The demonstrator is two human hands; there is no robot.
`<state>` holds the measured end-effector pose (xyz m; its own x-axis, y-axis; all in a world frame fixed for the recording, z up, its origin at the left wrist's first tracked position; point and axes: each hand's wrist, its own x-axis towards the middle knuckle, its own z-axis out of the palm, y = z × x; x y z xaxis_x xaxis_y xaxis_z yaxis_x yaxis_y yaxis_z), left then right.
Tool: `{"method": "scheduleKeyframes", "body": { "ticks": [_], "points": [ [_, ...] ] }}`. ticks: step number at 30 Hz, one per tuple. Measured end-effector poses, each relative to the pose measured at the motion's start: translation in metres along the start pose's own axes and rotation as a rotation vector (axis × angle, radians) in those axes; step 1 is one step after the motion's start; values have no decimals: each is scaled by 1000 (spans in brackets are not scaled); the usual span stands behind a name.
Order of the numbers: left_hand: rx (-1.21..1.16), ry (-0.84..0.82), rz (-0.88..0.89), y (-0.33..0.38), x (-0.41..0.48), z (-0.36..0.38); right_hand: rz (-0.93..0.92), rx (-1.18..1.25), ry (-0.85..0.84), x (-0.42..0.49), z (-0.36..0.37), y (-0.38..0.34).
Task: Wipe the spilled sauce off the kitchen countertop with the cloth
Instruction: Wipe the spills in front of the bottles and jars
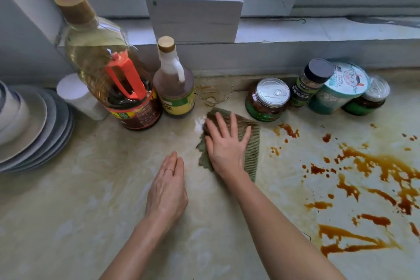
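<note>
Under the flat, open right hand (227,143), cloth (252,143) half hidden, long axis near-far; left hand (167,191) flat, empty; sauce (375,175) to the right.

The flat right hand (227,143) hides the middle of the green ribbed cloth (251,148). The brown sauce spill (372,179) on the pale marbled countertop (91,188) and the stack of grey plates (41,129) are cut by the frame edges. The jar labels are too blurred to read.

Plates (34,134) sit stacked at the left. Two bottles (109,70) (173,82) stand by a little glass cup (213,88). Jars (268,100), maybe of pickles, line the wall.
</note>
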<state>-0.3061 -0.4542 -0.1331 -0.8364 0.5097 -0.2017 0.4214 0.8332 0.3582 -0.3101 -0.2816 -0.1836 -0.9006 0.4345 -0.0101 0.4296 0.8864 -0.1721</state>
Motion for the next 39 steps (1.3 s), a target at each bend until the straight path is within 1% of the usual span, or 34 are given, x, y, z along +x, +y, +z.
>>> {"method": "scheduleKeyframes", "body": {
  "ticks": [2, 3, 5, 6, 7, 9, 10, 12, 14, 16, 17, 18, 20, 22, 23, 24, 26, 27, 28, 29, 31, 33, 34, 35, 36, 39],
  "points": [
    [-10, -3, 0, 0, 2, -3, 161, 28, 2, 1, -2, 21],
    [-11, -7, -4, 0, 2, -4, 230, 50, 29, -2, -4, 25],
    [-18, 9, -12, 0, 4, -4, 283, 84, 51, -10, -5, 15],
    [-14, 23, -22, 0, 5, -2, 254, 83, 23, -15, -3, 5],
    [-6, 34, -31, 1, 5, 0, 185, 66, 6, -21, -1, -5],
    [-7, 51, -17, 6, 8, 8, 23, 40, 30, -29, 1, -7],
    [-5, 61, 7, 8, 11, 12, -21, 30, 48, -30, 0, 2],
    [3, 50, 51, 15, 16, 16, -1, -2, 77, -29, 1, 27],
    [7, 33, 78, 20, 18, 16, 114, 5, 84, -30, 1, 40],
    [23, 25, 107, 19, 17, 17, 228, 45, 107, -31, 2, 28],
    [34, 27, 115, 18, 17, 18, 257, 62, 115, -33, 2, 16],
    [37, 29, 118, 16, 17, 19, 251, 79, 113, -35, 3, 5],
    [46, 19, 120, 14, 17, 21, 118, 64, 79, -41, 5, 1],
    [45, 16, 139, 13, 17, 21, -16, 6, 47, -45, 2, 22],
    [37, 13, 145, 14, 17, 19, -22, -9, 46, -45, 1, 36],
    [23, 9, 148, 14, 16, 18, 26, -14, 58, -45, -1, 49],
    [8, 11, 142, 15, 15, 15, 215, 3, 86, -45, -4, 64],
    [7, 8, 137, 15, 14, 15, 288, 14, 91, -47, -4, 62],
    [5, 7, 134, 15, 14, 15, 321, 23, 92, -51, -3, 57],
    [7, 8, 130, 16, 14, 15, 302, 28, 86, -59, -3, 48],
    [14, 9, 121, 17, 15, 17, 141, 19, 61, -81, 0, 35],
    [16, 9, 109, 17, 16, 16, -36, 3, 6, -94, -2, 39],
    [14, 6, 109, 17, 16, 16, -74, -6, -7, -92, -4, 47],
    [17, -1, 112, 17, 16, 15, -59, -23, -5, -87, -5, 56],
    [23, -8, 116, 16, 16, 14, 4, -33, 4, -78, -6, 64],
    [42, -21, 117, 14, 15, 13, 293, 6, 40, -61, -9, 70]
  ]
}}
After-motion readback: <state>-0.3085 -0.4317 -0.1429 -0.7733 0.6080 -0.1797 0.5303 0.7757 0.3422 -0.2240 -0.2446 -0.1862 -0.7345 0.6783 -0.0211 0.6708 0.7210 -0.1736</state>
